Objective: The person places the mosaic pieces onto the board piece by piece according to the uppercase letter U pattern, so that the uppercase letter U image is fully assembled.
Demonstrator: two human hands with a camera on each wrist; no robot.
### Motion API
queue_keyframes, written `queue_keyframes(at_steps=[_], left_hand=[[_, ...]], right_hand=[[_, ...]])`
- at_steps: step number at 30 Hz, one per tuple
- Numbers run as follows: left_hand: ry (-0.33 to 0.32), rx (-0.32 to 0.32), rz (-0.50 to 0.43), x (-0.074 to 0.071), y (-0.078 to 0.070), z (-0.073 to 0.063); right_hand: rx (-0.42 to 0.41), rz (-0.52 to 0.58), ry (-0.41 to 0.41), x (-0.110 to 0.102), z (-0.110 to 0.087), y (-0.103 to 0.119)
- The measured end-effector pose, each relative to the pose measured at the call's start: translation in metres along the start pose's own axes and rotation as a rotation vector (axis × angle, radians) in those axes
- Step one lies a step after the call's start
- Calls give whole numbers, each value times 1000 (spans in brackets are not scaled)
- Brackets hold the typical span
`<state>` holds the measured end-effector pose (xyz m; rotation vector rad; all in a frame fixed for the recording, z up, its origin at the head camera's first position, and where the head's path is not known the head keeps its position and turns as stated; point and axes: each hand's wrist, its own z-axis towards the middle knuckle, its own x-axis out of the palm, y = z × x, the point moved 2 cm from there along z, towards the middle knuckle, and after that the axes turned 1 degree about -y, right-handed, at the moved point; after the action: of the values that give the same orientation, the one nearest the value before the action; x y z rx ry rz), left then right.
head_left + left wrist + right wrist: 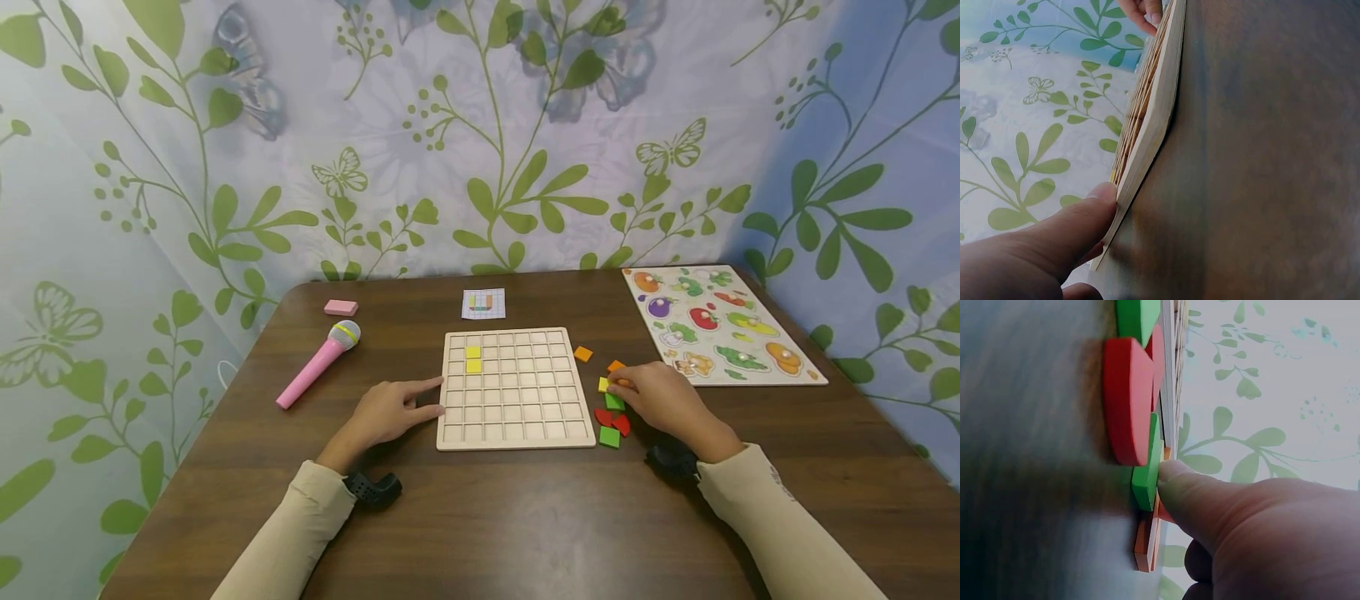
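A light wooden grid board (pixel 517 410) lies flat on the table, with two yellow square tiles (pixel 473 359) one below the other near its upper left corner. My left hand (pixel 386 411) rests at the board's left edge; thumb and index finger are extended and touch the rim. To the right of the board, my right hand (pixel 663 398) pinches a small yellow tile (pixel 603 384) at its fingertips, partly covered by the fingers. Around it lie green tiles (pixel 610 437), red curved pieces (pixel 621 425) and orange tiles (pixel 583 354). In the right wrist view the thumb is beside a green tile (pixel 1145 472).
A small card (pixel 483 304) with a coloured U-shaped pattern lies behind the board. At the left are a pink toy microphone (pixel 318 362) and a pink block (pixel 341 307). A vegetable puzzle board (pixel 720 325) lies at the back right. Patterned cloth (pixel 420 167) hangs behind the table.
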<state>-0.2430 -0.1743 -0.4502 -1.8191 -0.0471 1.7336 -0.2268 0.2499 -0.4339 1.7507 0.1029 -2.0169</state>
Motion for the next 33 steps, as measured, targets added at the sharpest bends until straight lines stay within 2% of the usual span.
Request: queue_keyframes(at_steps=[16,27,33], left_hand=[[-9,2,-8,-2,2,-2],[0,2,-14,-2,-2,-2],[4,-4,-9,0,1,-1]], right_hand=[[-14,-17,-12,2,4,3],[-3,63,-23,1,5,6],[-25,124,-24,4,12,13]])
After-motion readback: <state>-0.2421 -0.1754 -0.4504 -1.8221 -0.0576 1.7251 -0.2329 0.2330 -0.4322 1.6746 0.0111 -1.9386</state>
